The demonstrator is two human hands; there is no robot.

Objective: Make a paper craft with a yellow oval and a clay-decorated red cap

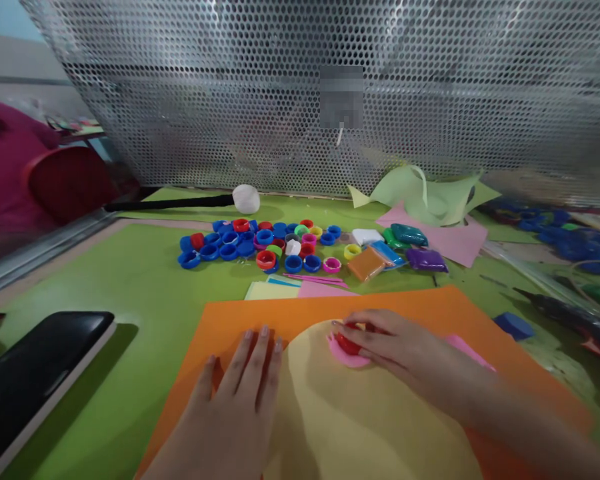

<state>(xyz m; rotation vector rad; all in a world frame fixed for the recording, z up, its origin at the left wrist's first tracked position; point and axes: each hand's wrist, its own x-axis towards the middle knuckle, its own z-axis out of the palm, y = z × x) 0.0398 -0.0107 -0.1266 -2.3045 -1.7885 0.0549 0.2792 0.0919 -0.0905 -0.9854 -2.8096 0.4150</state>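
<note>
My left hand [235,393] lies flat with fingers spread on an orange paper sheet [430,310], touching the edge of a pale yellow round paper [360,420] laid on it. My right hand [400,347] rests on the yellow paper's top edge, fingers pinched on a small red piece [347,345] that sits on a pink paper shape [347,359]. What the red piece is, I cannot make out.
Several blue, red and other coloured bottle caps [260,247] lie beyond the orange sheet, beside clay packets [395,250] and pink and green paper scraps [445,213]. A black device [35,373] lies at the left. A perforated metal screen [280,87] stands at the back.
</note>
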